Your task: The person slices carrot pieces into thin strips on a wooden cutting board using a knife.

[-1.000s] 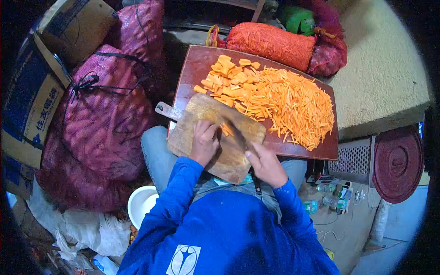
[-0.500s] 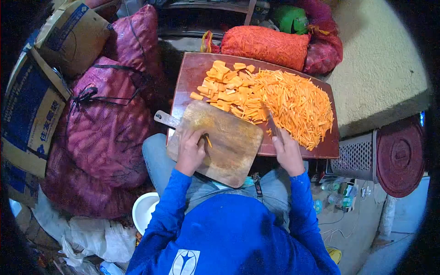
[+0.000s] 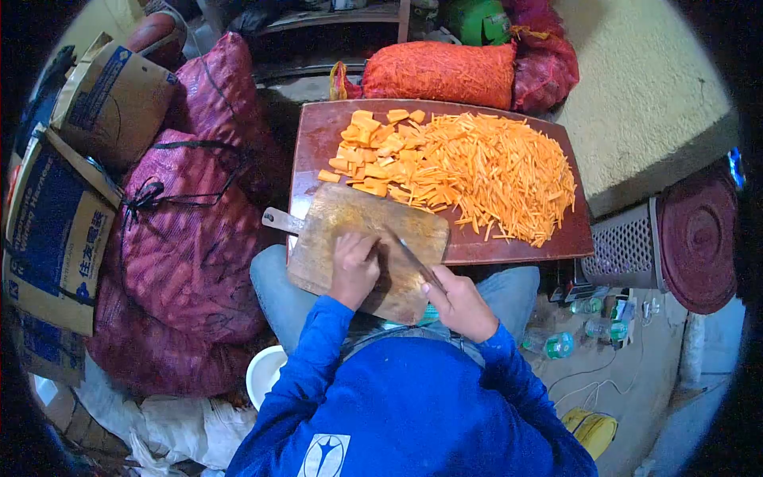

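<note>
A wooden cutting board [image 3: 326,211] with a grey handle rests over my lap, against the near edge of a red-brown table [image 3: 317,127]. My left hand [image 3: 355,270] is on the board, fingers curled down; whatever lies under them is hidden. My right hand [image 3: 462,304] grips a knife [image 3: 408,257], its blade slanting across the board to the right of my left fingers. On the table beyond the board are flat orange slices [image 3: 364,147], which look like carrot. Beside them, to the right, spreads a big heap of thin orange sticks [image 3: 517,175].
Red mesh sacks [image 3: 187,230] and cardboard boxes [image 3: 60,230] crowd the left. Behind the table lies an orange-filled mesh bag [image 3: 441,73]. To the right stand a pale ledge [image 3: 644,95], a grey basket [image 3: 624,253] and plastic bottles [image 3: 548,343]. A white bowl [image 3: 262,374] sits low left.
My right hand has brought the knife from the stick heap leftward and nearer me, over the board. My left hand has shifted slightly right. The orange strip beside it no longer shows.
</note>
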A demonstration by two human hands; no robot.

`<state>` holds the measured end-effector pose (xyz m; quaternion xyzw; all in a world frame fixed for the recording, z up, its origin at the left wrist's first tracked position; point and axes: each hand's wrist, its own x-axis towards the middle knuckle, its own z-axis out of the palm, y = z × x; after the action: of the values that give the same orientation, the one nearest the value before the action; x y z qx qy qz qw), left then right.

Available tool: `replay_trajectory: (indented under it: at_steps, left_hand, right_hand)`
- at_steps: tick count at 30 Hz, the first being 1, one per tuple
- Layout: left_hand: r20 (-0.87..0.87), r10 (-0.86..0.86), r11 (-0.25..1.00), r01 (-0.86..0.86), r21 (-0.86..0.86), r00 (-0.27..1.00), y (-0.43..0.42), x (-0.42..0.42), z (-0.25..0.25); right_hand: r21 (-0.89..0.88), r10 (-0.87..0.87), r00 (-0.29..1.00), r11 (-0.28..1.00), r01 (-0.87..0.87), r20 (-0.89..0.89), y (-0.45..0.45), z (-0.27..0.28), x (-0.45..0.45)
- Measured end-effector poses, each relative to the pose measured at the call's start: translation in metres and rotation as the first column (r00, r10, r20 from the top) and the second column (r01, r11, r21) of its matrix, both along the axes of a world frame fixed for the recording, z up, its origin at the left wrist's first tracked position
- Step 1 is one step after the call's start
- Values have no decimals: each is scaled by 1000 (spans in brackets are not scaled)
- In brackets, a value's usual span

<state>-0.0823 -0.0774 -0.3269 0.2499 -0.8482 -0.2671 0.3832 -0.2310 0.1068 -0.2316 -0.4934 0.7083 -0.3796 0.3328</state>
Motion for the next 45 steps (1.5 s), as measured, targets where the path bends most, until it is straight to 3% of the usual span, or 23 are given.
replay_trajectory:
  at_steps: [5,7,8,9,11,13,17,19,21,23,25,27,28,33,38,41,45]
  left_hand:
    - [-14,208,975,-206,85,978,-11,30,4]
    - [-9,207,975,-205,87,978,-18,38,3]
    - [4,191,968,-189,166,982,-20,40,3]
    - [17,175,953,-174,247,984,-21,43,3]
    - [55,136,964,-145,222,989,-24,43,-1]
    - [95,127,964,-145,223,987,-20,36,1]
    - [56,42,983,-52,175,998,-36,-3,14]
    - [78,-46,999,48,-24,996,-54,-28,23]
    - [112,-96,991,106,-78,989,-71,-54,30]
    - [147,-146,978,166,-128,978,-96,-84,29]
    - [316,-151,953,223,-205,937,-117,-115,13]
    - [408,-141,944,246,-219,902,-134,-139,7]
    - [496,-118,938,260,-228,860,-141,-149,5]
    - [576,-168,923,333,-194,800,-164,-180,-2]
    - [780,-185,918,388,-79,598,-159,-185,27]
    - [720,-136,920,357,-164,681,-161,-182,10]
    - [756,-155,928,356,-109,636,-162,-178,16]
  right_hand:
    - [19,97,989,995,-100,114,-2,-15,6]
    - [93,119,992,988,-123,40,-3,-22,-6]
    - [90,113,993,989,-117,40,-3,-28,-14]
    - [5,54,998,999,-54,-11,-2,-33,-24]
    - [-109,-92,989,991,79,-115,-2,-31,-44]
    - [-82,-213,936,977,198,-279,-4,-22,-63]
    - [62,-267,931,955,290,-250,-5,-12,-79]
    - [-203,-169,982,968,148,-89,-4,-25,-69]
    - [-171,-101,993,981,89,-61,-7,-42,-54]
    - [-52,-93,975,995,85,-202,-6,-41,-40]
    - [7,-67,970,997,71,-233,-11,-24,-34]
    - [210,57,968,978,-5,-244,-14,-14,-35]
    - [171,58,959,985,-10,-277,-13,-19,-34]
    - [154,56,952,988,-10,-301,-11,-26,-36]
    - [173,63,956,985,-14,-286,-11,-27,-35]
    - [148,57,965,989,-19,-256,-9,-21,-35]
    - [148,74,966,988,-38,-247,-10,-17,-35]
